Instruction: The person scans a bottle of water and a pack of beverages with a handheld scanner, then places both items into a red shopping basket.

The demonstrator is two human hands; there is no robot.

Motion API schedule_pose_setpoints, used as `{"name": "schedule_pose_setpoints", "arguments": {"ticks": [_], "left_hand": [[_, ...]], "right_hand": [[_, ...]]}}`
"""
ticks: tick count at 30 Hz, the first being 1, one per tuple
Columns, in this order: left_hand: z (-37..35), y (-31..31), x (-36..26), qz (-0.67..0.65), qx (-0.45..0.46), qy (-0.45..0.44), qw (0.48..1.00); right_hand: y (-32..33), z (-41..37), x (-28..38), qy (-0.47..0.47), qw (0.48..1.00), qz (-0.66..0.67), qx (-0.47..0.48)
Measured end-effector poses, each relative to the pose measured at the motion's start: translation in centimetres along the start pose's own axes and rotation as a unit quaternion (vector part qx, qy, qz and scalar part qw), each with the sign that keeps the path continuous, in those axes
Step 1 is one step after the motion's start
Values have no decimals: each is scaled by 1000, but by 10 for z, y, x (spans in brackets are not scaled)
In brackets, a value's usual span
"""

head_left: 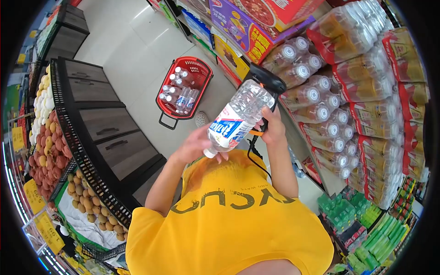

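My left hand (195, 145) grips the capped end of a clear plastic water bottle (238, 117) with a blue, red and white label, held tilted in front of my chest. My right hand (274, 128) holds a black handheld barcode scanner (268, 80) just behind the bottle's base, its coiled cable (255, 153) hanging down over my yellow shirt. Scanner and bottle nearly touch. On the floor ahead stands a red shopping basket (201, 68) containing several more water bottles (178, 91).
To my right, shelves carry shrink-wrapped packs of bottled drinks (330, 105) and green packs (366, 229) lower down. Coloured cartons (247, 32) are stacked above. On my left stands a dark drawer unit (105, 133) with fruit displays (50, 146). Pale tiled floor (137, 41) runs between.
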State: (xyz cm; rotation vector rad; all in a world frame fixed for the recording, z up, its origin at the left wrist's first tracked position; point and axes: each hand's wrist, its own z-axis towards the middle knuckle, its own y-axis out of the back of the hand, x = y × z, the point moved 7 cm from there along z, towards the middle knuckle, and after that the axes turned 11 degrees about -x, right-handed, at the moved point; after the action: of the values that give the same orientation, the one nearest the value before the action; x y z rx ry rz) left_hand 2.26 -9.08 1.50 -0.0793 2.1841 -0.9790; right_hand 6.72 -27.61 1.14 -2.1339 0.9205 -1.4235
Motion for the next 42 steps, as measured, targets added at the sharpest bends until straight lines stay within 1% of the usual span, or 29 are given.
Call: {"name": "schedule_pose_setpoints", "arguments": {"ticks": [2, 3, 6, 7, 10, 11, 13, 14, 15, 16, 18, 19, 20, 22, 23, 25, 27, 28, 29, 30, 32, 33, 35, 36, 37, 39, 40, 41, 42], "left_hand": [[7, 0, 23, -125, 31, 69, 989], [12, -7, 29, -132, 58, 96, 985], [19, -28, 23, -181, 109, 93, 973], [19, -32, 19, -232, 148, 90, 957], [17, -17, 19, -212, 144, 85, 963], [17, -13, 15, -181, 134, 62, 972], [9, -4, -8, -25, 41, -31, 998], [1, -2, -24, 53, -10, -79, 995], [-10, -2, -40, 79, -75, -82, 991], [-16, 2, -49, 130, -107, -125, 978], [-26, 9, -67, 230, -167, -209, 936], [-31, 9, -74, 263, -181, -237, 918], [-35, 8, -81, 305, -193, -256, 897], [-46, 6, -95, 385, -218, -293, 848], [-51, 8, -99, 415, -241, -296, 826], [-59, 12, -109, 454, -279, -385, 754], [-68, 14, -114, 490, -306, -462, 673], [-71, 17, -115, 507, -317, -474, 646], [-74, 18, -116, 525, -328, -484, 619], [-78, 19, -116, 542, -338, -493, 591], [-81, 23, -117, 532, -328, -482, 615], [-82, 25, -120, 527, -322, -477, 626], [-76, 36, -120, 445, -255, -368, 776], [-73, 41, -117, 396, -216, -306, 838], [-63, 52, -107, 291, -129, -243, 916], [-47, 73, -105, 201, -60, -269, 940], [-42, 78, -104, 153, -27, -279, 948], [-35, 81, -92, 77, 8, -214, 974], [-32, 79, -84, -1, 33, -144, 989]], "right_hand": [[-8, -7, 5, -22, 1000, 0, -5], [-18, -12, 8, -26, 1000, 3, -4], [-23, -18, 5, -18, 997, -60, -32], [-27, -19, 8, 1, 997, -64, -40], [-31, -19, 5, 11, 996, -89, -24], [-35, -20, 5, 25, 996, -80, -19], [-44, -21, 3, 52, 997, -64, -5], [-49, -21, 2, 53, 997, -51, 2], [-52, -20, 1, 53, 998, -39, 8], [-56, -21, -1, 53, 998, -25, 13], [-65, -20, -4, 74, 996, -55, -11], [-72, -20, -7, 91, 992, -78, -25], [-78, -21, -9, 108, 988, -101, -39], [-90, -21, -14, 120, 987, -95, -45], [-96, -20, -17, 126, 986, -97, -46], [-108, -16, -22, 127, 988, -81, -34], [-113, -13, -28, 167, 982, -60, -59], [-115, -12, -31, 186, 979, -49, -73], [-119, -10, -34, 189, 979, -38, -63], [-123, -10, -36, 183, 979, -49, -81], [-134, -8, -33, 174, 976, -69, -115], [-139, -5, -33, 172, 975, -90, -110], [-144, -1, -30, 169, 971, -131, -104], [-150, 1, -31, 147, 972, -162, -80], [-154, 2, -32, 125, 971, -194, -56], [-165, -3, -40, 62, 971, -231, -8], [-173, -8, -40, 72, 970, -234, 0], [-186, -13, -42, 81, 968, -238, 9], [-194, -16, -46, 90, 966, -242, 19]]}}
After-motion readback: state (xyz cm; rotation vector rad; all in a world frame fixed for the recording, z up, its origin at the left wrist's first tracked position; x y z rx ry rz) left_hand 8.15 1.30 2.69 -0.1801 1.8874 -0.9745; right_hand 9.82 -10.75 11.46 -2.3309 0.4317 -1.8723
